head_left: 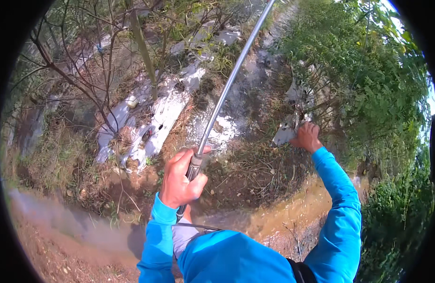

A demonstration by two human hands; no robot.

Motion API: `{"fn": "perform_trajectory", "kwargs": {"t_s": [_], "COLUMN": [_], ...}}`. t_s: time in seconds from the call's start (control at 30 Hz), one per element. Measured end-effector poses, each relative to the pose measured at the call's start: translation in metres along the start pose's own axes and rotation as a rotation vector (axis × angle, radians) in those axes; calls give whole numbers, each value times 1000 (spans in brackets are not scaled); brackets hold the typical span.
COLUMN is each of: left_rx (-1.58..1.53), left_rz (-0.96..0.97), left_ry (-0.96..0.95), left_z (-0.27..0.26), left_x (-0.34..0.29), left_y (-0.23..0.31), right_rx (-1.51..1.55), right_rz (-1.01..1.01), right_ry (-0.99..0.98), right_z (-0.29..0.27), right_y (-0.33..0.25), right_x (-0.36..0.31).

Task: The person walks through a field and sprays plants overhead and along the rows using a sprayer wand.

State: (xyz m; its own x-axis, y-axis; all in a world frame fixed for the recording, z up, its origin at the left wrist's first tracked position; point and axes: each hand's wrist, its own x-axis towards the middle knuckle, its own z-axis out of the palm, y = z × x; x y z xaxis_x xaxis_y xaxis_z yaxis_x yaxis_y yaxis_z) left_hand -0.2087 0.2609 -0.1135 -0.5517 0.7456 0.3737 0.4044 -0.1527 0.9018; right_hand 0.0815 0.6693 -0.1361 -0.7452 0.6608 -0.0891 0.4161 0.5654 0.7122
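While my left hand (179,181) is closed around the dark ribbed handle (194,170) just left of the centre of the frame, the long metal rod (236,70) fixed to it slants up and to the right, running out past the top edge. My thumb and fingers wrap the grip, and the handle's lower end shows beneath them. A thin black hose (198,226) shows below it, crossing in front of my blue shirt (241,257) at the bottom of the frame.

My right hand (308,137) is right of centre, down by the ground, with its fingers bent at the edge of a torn piece of pale sheeting (284,134). The fingers are partly hidden from me, so I can't tell whether they pinch the sheeting or only rest against it.

Between my hands, toward the centre, a wet patch (222,129) glints in the sun. A larger stretch of torn white sheeting (172,106) lies left of the rod, with bare branches (76,85) rising in front of it at the upper left. Leafy bushes (368,89) fill the upper right of the frame. Below my hands, a strip of muddy water (293,200) curves across the lower part of the frame, brown on the right side.
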Motion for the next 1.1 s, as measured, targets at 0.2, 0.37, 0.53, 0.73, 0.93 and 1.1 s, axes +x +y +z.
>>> {"fn": "perform_trajectory", "kwargs": {"t_s": [0.2,0.37,0.53,0.73,0.93,1.1], "left_rx": [-201,-668,-950,-1099,-1067,-1011], "left_rz": [-104,-238,-232,-270,-331,-344], "left_ry": [-202,-236,-380,-572,-586,-679], "left_z": [-12,-4,33,105,161,211], "left_x": [167,276,355,418,489,566], "left_y": [-57,-50,-42,-23,-15,-66], "right_rx": [147,377,349,460,419,438], "right_rz": [-48,277,261,359,514,915], "right_ry": [-377,-834,-557,-764,-922,-727], "right_z": [16,-16,-23,-28,-24,9], "right_y": [2,3,-25,-15,12,8], "right_x": [-99,-104,-124,-86,-43,-65]}}
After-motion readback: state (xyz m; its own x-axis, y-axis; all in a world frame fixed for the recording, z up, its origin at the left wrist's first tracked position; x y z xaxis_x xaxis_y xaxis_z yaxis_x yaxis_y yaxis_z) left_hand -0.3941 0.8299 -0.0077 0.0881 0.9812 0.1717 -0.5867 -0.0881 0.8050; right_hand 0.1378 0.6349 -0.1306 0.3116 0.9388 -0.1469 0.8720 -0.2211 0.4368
